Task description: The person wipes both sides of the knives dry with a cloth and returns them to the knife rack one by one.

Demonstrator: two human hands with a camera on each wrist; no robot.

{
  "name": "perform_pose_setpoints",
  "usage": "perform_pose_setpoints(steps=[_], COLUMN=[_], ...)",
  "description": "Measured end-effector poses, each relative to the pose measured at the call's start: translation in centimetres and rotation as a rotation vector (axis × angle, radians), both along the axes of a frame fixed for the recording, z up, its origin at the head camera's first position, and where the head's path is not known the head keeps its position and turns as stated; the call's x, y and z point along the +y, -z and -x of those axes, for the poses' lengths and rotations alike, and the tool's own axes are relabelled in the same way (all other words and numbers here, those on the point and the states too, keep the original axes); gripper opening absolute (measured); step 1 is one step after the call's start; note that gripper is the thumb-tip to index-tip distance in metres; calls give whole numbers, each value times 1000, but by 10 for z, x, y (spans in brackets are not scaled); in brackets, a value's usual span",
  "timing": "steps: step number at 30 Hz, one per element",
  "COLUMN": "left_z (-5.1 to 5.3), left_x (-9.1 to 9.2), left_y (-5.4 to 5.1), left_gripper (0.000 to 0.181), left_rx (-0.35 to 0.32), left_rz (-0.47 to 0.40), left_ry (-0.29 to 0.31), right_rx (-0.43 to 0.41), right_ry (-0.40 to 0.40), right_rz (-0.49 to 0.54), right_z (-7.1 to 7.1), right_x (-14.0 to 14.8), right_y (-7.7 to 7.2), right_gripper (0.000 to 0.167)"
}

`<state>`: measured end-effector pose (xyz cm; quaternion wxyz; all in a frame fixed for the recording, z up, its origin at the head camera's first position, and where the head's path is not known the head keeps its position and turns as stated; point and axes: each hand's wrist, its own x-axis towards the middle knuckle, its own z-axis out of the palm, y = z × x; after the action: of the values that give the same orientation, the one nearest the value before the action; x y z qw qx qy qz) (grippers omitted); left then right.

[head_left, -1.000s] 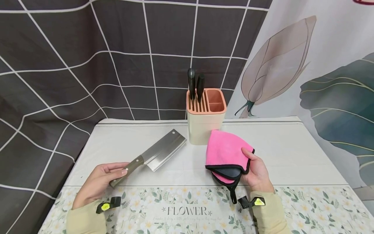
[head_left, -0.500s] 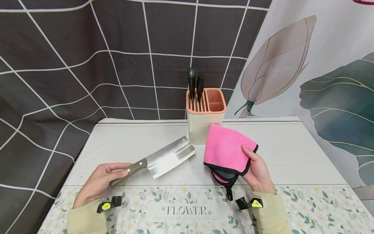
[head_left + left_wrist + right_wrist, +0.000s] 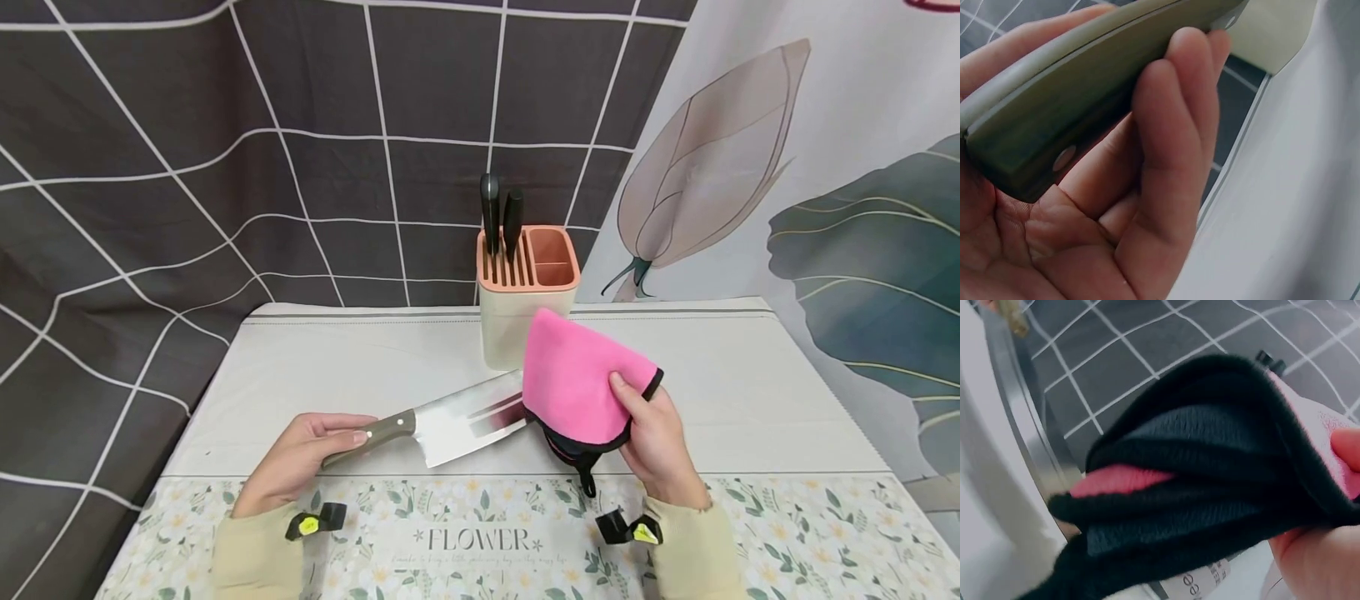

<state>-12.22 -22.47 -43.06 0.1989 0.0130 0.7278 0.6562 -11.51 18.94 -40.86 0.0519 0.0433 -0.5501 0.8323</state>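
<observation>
My left hand (image 3: 300, 454) grips a cleaver (image 3: 465, 421) by its brown riveted handle (image 3: 1085, 94), the blade pointing right above the table. In the left wrist view the fingers curl round that handle. My right hand (image 3: 656, 425) holds a folded pink cloth (image 3: 573, 379) with black edging and a dark grey inner side, thumb on top. The cloth covers the far end of the blade in the head view; whether the two touch I cannot tell. In the right wrist view the cloth's dark folds (image 3: 1210, 431) face the camera, with the blade (image 3: 1019, 394) at the left.
Behind the cloth stands a cream knife block (image 3: 502, 325) with an orange slotted top, two black-handled knives (image 3: 490, 212) in it. A floral mat (image 3: 480, 542) lettered FLOWER covers the table's front. A dark grid-patterned curtain (image 3: 315, 175) hangs behind.
The left hand has moved right with the cleaver, whose blade has swung flatter and gone partly behind the cloth. The right hand has tilted the cloth and shifted it slightly up and left.
</observation>
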Motion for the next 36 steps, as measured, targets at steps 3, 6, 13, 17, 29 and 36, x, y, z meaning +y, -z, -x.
perform_pose_setpoints(steps=[3, 6, 13, 17, 29, 36], left_z=[2, 3, 4, 4, 5, 7], left_x=[9, 16, 34, 43, 56, 56], left_y=[2, 4, 6, 7, 10, 11], left_gripper=[40, 39, 38, 38, 38, 38], left_rx=[19, 47, 63, 54, 40, 53], left_rz=[5, 20, 8, -22, -83, -78], left_ry=[4, 11, 11, 10, 2, -2], right_rx=[22, 83, 295, 370, 489, 476], right_ry=[69, 132, 203, 209, -24, -275], right_rz=[-166, -363, -613, -677, -914, -960], right_z=[-4, -7, -8, -8, -12, -13], right_x=[-6, -12, -25, -33, -52, -61], right_y=[-6, -10, -7, -3, 8, 12], right_gripper=[18, 23, 32, 34, 57, 76])
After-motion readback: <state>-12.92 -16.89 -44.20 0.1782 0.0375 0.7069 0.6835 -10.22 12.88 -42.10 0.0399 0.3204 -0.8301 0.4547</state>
